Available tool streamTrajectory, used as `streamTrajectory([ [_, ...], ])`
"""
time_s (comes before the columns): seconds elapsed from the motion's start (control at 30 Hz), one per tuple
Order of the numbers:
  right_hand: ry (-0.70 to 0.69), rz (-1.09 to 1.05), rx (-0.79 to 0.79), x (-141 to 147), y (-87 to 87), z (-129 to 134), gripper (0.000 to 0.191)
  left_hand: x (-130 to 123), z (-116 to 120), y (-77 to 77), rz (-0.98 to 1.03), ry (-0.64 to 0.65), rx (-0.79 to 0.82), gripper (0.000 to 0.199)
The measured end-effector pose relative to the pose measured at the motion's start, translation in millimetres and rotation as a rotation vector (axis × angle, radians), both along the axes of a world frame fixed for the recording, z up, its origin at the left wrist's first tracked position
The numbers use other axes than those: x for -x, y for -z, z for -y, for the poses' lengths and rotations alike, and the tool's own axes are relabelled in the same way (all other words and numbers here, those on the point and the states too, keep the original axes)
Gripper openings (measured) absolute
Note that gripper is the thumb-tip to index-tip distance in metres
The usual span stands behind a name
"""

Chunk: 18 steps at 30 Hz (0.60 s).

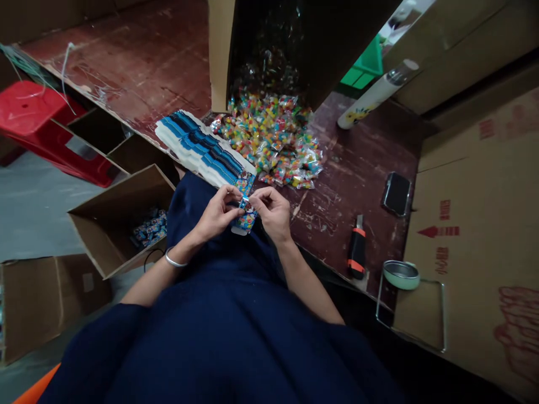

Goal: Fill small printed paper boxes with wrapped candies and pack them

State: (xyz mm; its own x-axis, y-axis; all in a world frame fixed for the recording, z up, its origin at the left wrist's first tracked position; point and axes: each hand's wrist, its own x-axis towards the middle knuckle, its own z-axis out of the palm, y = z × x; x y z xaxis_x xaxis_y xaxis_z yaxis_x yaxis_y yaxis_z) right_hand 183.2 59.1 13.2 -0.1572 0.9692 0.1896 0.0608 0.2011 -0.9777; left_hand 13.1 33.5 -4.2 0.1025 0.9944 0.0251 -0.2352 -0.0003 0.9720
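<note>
Two hands meet over the near edge of the table, and between them sits a small printed card (pixel 245 216), blue with bright cartoon colours. Left hand (pixel 219 212) curls its fingers onto the card's left side, thumb and forefinger pinching its upper edge; a silver bangle (pixel 173 260) rings that wrist. Right hand (pixel 272 211) pinches the card's top right corner, fingertips pressed close to those of the other hand. The card hangs just off the table's edge, above the lap of a dark blue garment (pixel 219 314).

Far left, a red plastic stool (pixel 37 120) lies on the grey floor. Next to it, below the table's edge, an open cardboard box (pixel 113 224) holds a few colourful packets. On the table, just above the hands, a fanned stack of blue and white cards (pixel 197 148) runs toward the near edge. Beside it spreads a heap of small multicoloured wrapped pieces (pixel 273 140), spilling from a large tipped carton (pixel 221 56). Further right, a white spray can (pixel 373 98) lies on its side, a dark phone (pixel 396 193) lies flat, and a black and orange utility knife (pixel 357 249) rests near the front edge. A roll of pale green tape (pixel 401 275) sits at the right corner, against big brown cartons (pixel 484 224). The table's surface is dark red, scratched and worn.
</note>
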Motion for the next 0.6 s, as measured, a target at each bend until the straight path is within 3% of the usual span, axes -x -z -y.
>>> streamTrajectory([
  [0.27,-0.028,0.12,0.16,-19,-7.9,-17,0.03,0,1,-3.7,-0.029,0.091,-0.017,0.041],
  [0.43,-0.023,0.133,0.022,-16,-10.0,-10,0.03,-1,3,-4.7,-0.039,0.084,-0.014,0.051],
  [0.6,-0.085,0.155,-0.013,-20,-8.8,0,0.037,0,2,-3.3,-0.038,0.054,-0.014,0.036],
])
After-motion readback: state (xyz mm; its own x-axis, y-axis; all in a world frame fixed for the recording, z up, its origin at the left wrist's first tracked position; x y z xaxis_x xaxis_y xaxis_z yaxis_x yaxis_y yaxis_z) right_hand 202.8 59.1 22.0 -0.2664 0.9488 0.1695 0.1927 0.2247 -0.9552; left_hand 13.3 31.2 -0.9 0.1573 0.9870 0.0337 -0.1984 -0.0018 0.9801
